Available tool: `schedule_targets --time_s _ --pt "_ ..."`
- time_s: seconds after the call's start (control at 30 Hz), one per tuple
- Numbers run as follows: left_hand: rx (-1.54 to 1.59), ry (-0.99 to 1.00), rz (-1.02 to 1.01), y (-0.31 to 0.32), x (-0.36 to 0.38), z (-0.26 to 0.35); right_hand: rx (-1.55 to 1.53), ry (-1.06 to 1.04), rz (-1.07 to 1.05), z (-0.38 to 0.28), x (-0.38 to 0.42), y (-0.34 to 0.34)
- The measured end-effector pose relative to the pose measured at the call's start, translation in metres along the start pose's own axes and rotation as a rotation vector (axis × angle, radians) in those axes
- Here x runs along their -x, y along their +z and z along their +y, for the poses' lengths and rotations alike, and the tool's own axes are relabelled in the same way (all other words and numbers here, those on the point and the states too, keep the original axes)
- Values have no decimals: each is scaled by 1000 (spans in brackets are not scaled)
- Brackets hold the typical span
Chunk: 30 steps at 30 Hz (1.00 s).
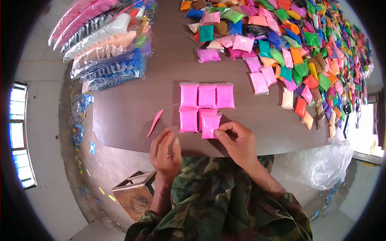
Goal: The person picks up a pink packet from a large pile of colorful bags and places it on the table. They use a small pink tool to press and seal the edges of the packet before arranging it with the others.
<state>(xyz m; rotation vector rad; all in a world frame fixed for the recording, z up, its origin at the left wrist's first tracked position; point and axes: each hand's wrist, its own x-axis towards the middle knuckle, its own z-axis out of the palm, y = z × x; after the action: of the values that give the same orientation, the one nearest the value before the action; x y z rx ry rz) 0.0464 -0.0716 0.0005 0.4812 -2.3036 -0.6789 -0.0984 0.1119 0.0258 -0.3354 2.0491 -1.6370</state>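
Observation:
My right hand (238, 140) pinches the right edge of a small bright-pink packet (210, 127) between thumb and fingertips. That packet partly covers another pink packet (202, 114) in the lower row. To its left lies a further pink packet (188, 120), and three more form the row above: left (189, 96), middle (207, 96) and right (225, 96). My left hand (165, 152) hovers at the table's front edge, holding nothing, fingers loosely bent and thumb apart. Just beyond it a pink plastic knife-shaped tool (155, 123) rests on the table.
Many colourful packets (297, 52) are heaped across the right and back of the brown table (124, 116). Clear bags of packed colours (108, 52) are stacked at the back left. A stool (134, 193) stands below on the left; a clear plastic bag (327, 164) is at right.

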Motion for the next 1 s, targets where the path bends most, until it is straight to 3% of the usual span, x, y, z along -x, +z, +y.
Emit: schedule_targets --time_s 0.47,0.67,1.0 --pt "-18 -147 71 11 -9 -29 -58 19 -2 -6 -15 8" --pt "-99 -69 63 12 -11 -31 19 -45 -6 -2 -14 4" --pt "-28 -252 47 12 -13 -22 -39 -107 65 17 1 -42"
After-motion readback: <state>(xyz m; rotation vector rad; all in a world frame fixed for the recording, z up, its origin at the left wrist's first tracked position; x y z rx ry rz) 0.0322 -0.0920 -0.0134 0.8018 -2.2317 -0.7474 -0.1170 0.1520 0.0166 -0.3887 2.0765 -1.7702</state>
